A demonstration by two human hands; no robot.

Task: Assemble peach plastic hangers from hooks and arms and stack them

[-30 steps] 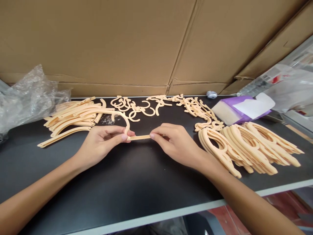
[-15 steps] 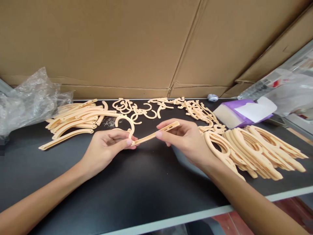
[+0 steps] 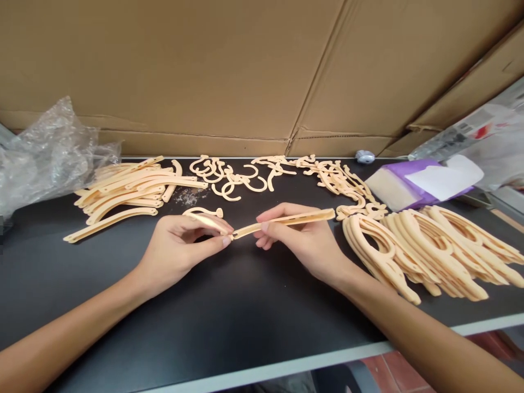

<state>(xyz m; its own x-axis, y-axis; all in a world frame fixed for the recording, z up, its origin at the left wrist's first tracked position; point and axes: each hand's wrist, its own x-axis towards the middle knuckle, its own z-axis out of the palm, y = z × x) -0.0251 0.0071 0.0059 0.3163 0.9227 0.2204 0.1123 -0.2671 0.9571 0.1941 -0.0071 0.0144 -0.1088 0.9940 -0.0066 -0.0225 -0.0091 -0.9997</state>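
My left hand (image 3: 174, 248) pinches a cream curved hook piece (image 3: 208, 221) between thumb and fingers. My right hand (image 3: 305, 240) is closed on a slotted hanger arm (image 3: 311, 218) of the same colour, pointing up to the right. The hook's end meets the arm's left end at my left fingertips; whether they are joined I cannot tell. Just beyond my left hand another curved piece (image 3: 200, 210) shows, partly hidden. A pile of loose hanger arms (image 3: 126, 188) lies at the left. Folded hangers (image 3: 434, 251) lie in stacked rows at the right.
Loose hooks (image 3: 229, 177) and small curved parts (image 3: 338, 183) are scattered along the back of the black table (image 3: 245, 316). Crumpled clear plastic (image 3: 53, 153) sits far left, a purple tissue pack (image 3: 413, 183) far right. Cardboard (image 3: 184, 71) stands behind.
The hook in my left hand has tipped from standing up to lying nearly flat toward the left. My right hand has shifted slightly right, with the arm's far end farther right.
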